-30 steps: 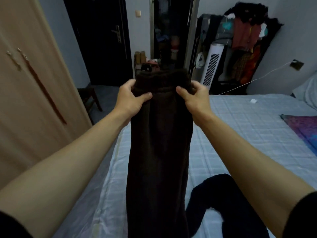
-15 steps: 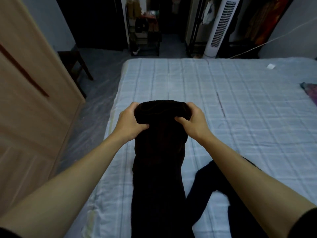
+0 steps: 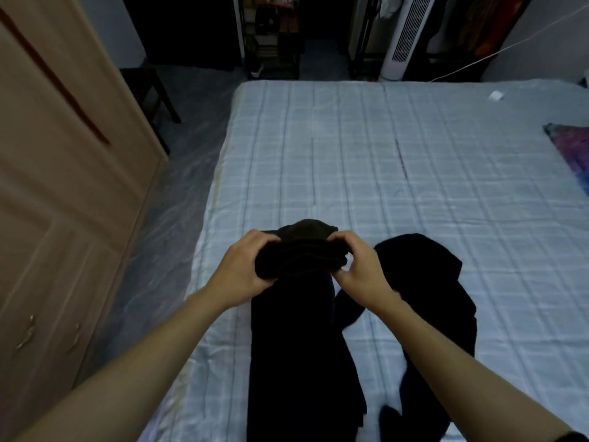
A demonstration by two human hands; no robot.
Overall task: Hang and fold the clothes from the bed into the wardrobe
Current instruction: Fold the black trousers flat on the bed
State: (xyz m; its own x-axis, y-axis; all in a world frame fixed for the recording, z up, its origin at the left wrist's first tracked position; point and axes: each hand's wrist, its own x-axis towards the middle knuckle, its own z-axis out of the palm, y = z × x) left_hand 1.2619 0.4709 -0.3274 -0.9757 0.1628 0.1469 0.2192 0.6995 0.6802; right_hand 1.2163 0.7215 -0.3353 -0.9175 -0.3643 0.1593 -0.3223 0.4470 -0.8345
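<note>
While both hands are gripping the far end of the dark brown garment point(image 3: 299, 346), the folding step is, by my reading, getting under way. Garment is lying lengthwise as a long narrow strip on the near part of the bed point(image 3: 414, 173), close to its left edge. Left hand point(image 3: 245, 269) is curling round the bunched end from one side; right hand point(image 3: 360, 272) is pinching it from the other, thumb underneath. Cloth between them is stacking in several soft ridges, suggesting a thick, fleecy, limp fabric that is likely sagging wherever unsupported. Next move is probably calling for carrying this end toward the near end and laying the layers flat and square, then taking the bundle to the wardrobe point(image 3: 63, 186) on the left, its doors closed. Second black garment point(image 3: 430, 298) is sprawling crumpled just beside, touching or nearly so; cannot tell which. Bed cover is showing a pale checked weave, lightly wrinkled.
</note>
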